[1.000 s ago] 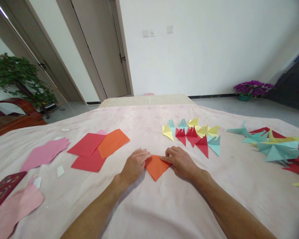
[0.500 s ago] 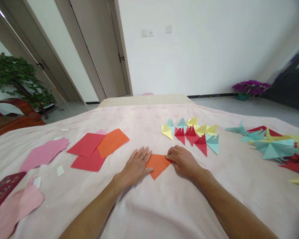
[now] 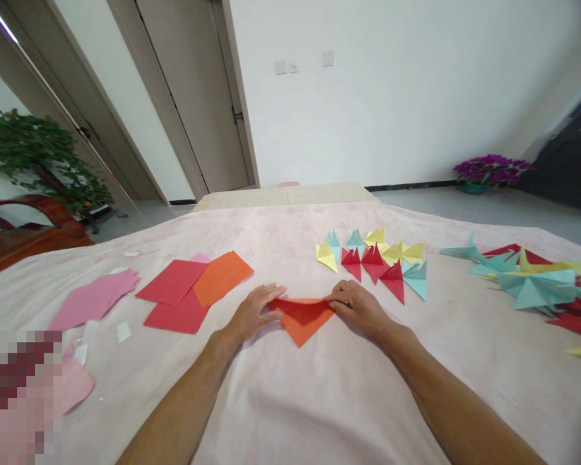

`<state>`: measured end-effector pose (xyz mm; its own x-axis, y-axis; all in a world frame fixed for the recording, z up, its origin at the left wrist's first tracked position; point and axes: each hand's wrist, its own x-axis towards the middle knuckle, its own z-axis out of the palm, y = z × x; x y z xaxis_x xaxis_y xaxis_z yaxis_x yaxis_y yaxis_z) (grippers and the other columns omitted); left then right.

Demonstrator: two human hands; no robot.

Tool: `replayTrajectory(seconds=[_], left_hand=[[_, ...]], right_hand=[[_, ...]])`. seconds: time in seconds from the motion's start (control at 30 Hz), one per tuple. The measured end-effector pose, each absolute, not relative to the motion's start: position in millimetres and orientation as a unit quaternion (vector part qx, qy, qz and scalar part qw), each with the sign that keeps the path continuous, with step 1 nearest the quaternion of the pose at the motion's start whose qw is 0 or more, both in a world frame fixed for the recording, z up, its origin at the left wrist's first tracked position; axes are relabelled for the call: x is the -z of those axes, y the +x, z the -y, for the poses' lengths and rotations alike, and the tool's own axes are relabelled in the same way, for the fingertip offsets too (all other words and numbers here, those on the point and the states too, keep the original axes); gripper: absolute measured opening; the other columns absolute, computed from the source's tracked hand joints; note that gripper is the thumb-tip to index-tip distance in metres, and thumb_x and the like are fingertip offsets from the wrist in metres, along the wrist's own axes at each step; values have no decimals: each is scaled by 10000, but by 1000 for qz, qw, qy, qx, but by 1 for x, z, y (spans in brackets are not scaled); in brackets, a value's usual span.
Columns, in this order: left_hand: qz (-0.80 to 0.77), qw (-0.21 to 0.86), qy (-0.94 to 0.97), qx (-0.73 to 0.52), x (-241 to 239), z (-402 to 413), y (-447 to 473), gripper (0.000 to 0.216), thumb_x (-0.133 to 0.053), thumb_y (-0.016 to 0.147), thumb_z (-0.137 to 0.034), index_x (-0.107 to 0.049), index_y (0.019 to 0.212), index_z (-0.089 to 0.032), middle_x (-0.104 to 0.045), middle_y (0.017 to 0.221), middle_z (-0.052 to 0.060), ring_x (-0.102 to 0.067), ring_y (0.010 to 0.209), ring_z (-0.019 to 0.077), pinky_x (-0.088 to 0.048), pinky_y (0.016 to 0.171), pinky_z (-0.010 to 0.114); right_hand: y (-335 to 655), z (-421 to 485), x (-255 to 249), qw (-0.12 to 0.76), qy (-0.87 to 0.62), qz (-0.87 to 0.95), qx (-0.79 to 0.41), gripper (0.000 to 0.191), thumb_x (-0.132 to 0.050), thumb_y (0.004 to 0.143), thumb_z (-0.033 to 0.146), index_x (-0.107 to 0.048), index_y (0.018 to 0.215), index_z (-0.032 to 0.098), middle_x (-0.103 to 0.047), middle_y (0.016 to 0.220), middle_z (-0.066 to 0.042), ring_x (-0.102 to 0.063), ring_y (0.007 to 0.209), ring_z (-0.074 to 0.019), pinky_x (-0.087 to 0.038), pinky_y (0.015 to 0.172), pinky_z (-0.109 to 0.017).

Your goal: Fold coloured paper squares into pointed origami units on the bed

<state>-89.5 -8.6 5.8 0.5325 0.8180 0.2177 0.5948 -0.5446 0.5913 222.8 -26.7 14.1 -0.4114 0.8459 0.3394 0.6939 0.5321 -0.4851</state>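
An orange paper triangle (image 3: pixel 301 321) lies on the pink cloth (image 3: pixel 319 400) in front of me, point toward me. Its upper layer is lifted, so the top edge gapes open. My left hand (image 3: pixel 252 312) pinches the left corner of that top edge with curled fingers. My right hand (image 3: pixel 357 307) pinches the right corner the same way. Both hands rest on the cloth at either side of the paper.
Red and orange flat sheets (image 3: pixel 193 290) lie to the left, pink sheets (image 3: pixel 94 300) beyond them. Several small folded pieces (image 3: pixel 375 258) in yellow, red and teal sit behind the hands. Larger folded shapes (image 3: pixel 537 284) crowd the right edge. A blurred patch covers the lower left.
My left hand, flat on the triangle half a second ago, now grips its left corner. The top layer of the paper has lifted and opened between both hands.
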Motion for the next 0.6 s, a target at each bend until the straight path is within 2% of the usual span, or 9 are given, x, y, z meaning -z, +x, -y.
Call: replayTrajectory(seconds=[0.07, 0.13, 0.2, 0.27, 0.33, 0.43, 0.53, 0.6], left_hand=[[-412, 266, 832, -261, -10, 11, -82, 464, -618, 863, -487, -629, 1258, -244, -641, 1295, 74, -559, 1213, 241, -383, 1063, 356], [-436, 272, 809, -287, -11, 12, -73, 313, -601, 873, -453, -712, 1051, -220, -707, 1071, 56, -631, 993, 209, -452, 895, 297], [-480, 256, 777, -317, -10, 12, -64, 267, -578, 878, -414, -690, 794, -187, -660, 793, 15, -594, 756, 165, -427, 707, 257], [-526, 245, 738, -344, -7, 12, -57, 321, -569, 866, -400, -583, 635, -177, -522, 616, -30, -486, 612, 131, -341, 591, 243], [-556, 250, 704, -364, -4, 11, -55, 365, -564, 853, -411, -491, 580, -180, -412, 556, -53, -405, 566, 113, -271, 550, 240], [-577, 270, 670, -382, -4, 9, -56, 415, -545, 846, -447, -413, 552, -186, -350, 536, -59, -364, 547, 105, -235, 534, 238], [-589, 323, 626, -395, -7, 10, -56, 430, -510, 851, -499, -435, 563, -189, -382, 510, -55, -396, 518, 112, -257, 522, 236], [-590, 370, 593, -405, -9, 13, -54, 428, -504, 842, -528, -473, 586, -187, -420, 502, -50, -445, 510, 126, -285, 511, 234]], right_hand=[[222, 24, -13, 300, -475, 810, -168, 238, -524, 914, 287, -733, 815, 229, -657, 818, -33, -575, 812, -196, -444, 754, -320], [222, 23, -12, 329, -493, 777, -212, 274, -509, 924, 331, -720, 783, 226, -669, 790, -27, -596, 802, -207, -454, 745, -320], [221, 22, -10, 370, -516, 730, -253, 287, -487, 933, 367, -735, 871, 238, -703, 853, -27, -627, 836, -222, -473, 764, -327], [220, 21, -6, 418, -543, 687, -243, 295, -475, 934, 366, -717, 1053, 246, -712, 986, -42, -640, 902, -234, -487, 818, -351], [219, 22, -4, 452, -554, 679, -166, 338, -499, 906, 300, -656, 1199, 240, -677, 1106, -73, -622, 986, -245, -481, 892, -395], [213, 27, -6, 449, -506, 735, -34, 505, -517, 779, 98, -619, 1253, 240, -622, 1199, -90, -559, 1123, -260, -439, 990, -448], [202, 36, -14, 388, -435, 813, 1, 737, -482, 620, -28, -597, 1283, 273, -588, 1296, -59, -502, 1218, -262, -403, 1043, -468], [193, 41, -18, 352, -418, 838, -2, 763, -499, 608, -33, -586, 1300, 275, -579, 1333, -55, -480, 1249, -276, -410, 1040, -479]])
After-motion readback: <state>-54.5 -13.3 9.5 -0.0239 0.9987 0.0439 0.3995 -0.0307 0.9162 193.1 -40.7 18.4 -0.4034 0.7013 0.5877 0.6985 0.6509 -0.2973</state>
